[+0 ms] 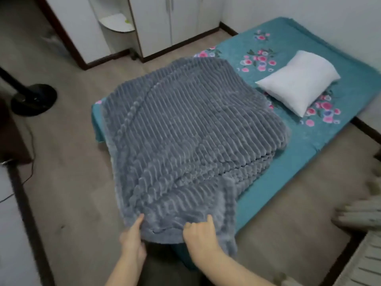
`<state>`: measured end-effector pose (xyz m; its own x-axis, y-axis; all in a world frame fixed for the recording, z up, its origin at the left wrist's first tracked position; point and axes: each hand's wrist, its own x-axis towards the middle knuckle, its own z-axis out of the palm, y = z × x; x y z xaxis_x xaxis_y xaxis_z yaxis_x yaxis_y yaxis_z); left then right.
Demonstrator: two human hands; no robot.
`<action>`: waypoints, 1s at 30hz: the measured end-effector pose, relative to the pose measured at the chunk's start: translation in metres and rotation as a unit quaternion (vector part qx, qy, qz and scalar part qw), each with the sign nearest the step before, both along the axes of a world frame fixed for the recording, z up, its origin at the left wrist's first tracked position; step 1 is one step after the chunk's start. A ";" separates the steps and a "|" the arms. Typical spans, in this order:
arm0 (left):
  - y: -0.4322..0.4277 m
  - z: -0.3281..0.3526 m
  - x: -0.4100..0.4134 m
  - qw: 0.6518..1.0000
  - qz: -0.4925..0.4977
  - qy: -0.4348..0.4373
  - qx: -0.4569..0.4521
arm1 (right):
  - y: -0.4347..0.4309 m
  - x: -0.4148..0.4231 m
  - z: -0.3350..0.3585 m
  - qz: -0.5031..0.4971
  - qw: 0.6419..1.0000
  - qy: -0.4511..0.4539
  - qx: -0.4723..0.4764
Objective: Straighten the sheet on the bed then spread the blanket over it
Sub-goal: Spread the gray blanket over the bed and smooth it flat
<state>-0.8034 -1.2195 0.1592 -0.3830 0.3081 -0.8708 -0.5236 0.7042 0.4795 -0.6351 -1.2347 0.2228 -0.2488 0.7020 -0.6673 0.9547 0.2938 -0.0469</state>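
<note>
A grey ribbed blanket [185, 129] lies partly folded over the near half of a low bed, with layered folds on its right side. The bed wears a teal sheet [292, 153] printed with pink flowers. My left hand [133, 236] pinches the blanket's near edge, thumb on top. A little to the right, my right hand [201, 234] grips the same lifted edge. The blanket's near end hangs off the foot of the bed. Under the blanket, the sheet is hidden.
A white pillow [299, 79] lies at the bed's far right. A black fan base [34, 99] with a cable stands on the floor at left. White cupboards [171, 21] line the far wall. A pale object [360, 217] and a radiator are at the right.
</note>
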 end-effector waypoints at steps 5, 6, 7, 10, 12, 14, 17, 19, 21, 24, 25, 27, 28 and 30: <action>-0.060 0.034 0.059 0.964 -0.132 -0.226 -0.042 | -0.042 0.007 0.024 -0.063 0.968 0.242 0.006; -0.062 0.041 0.057 0.968 -0.113 -0.225 -0.012 | -0.049 0.006 0.023 -0.113 0.952 0.282 -0.024; -0.062 0.049 0.053 0.969 -0.085 -0.230 0.012 | -0.054 0.006 0.019 -0.169 0.937 0.302 -0.049; -0.058 0.072 0.039 0.967 -0.035 -0.239 0.087 | -0.062 0.016 -0.004 -0.216 0.948 0.234 0.017; -0.059 0.086 0.033 0.968 -0.048 -0.221 0.106 | -0.061 0.029 -0.025 -0.210 0.967 0.124 0.072; -0.060 0.099 0.027 0.964 -0.053 -0.231 0.119 | -0.050 0.043 -0.039 -0.290 0.949 0.098 0.068; -0.059 0.118 0.017 0.961 -0.048 -0.224 0.154 | -0.033 0.073 -0.050 -0.488 0.847 0.210 -0.004; -0.060 0.131 0.015 0.950 -0.051 -0.255 0.173 | -0.024 0.091 -0.050 -0.652 0.677 0.332 -0.083; -0.063 0.142 0.021 0.934 -0.051 -0.298 0.188 | -0.014 0.106 -0.056 -0.754 0.470 0.417 -0.191; -0.063 0.159 0.040 0.917 -0.046 -0.325 0.225 | -0.002 0.110 -0.060 -0.739 0.343 0.505 -0.285; -0.061 0.162 0.046 0.913 -0.048 -0.327 0.240 | 0.004 0.109 -0.058 -0.720 0.315 0.540 -0.303; -0.056 0.177 0.060 0.899 -0.056 -0.335 0.277 | 0.021 0.107 -0.047 -0.675 0.252 0.627 -0.296; -0.053 0.185 0.065 0.897 -0.066 -0.323 0.293 | 0.032 0.109 -0.041 -0.659 0.222 0.666 -0.270; -0.048 0.188 0.070 0.900 -0.065 -0.279 0.329 | 0.059 0.122 -0.025 -0.666 0.131 0.700 -0.222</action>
<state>-0.7330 -1.2679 0.3475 0.1334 0.8385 -0.5283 -0.7462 0.4358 0.5032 -0.5134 -1.1758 0.1976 -0.1987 0.7146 -0.6707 -0.8909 -0.4169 -0.1803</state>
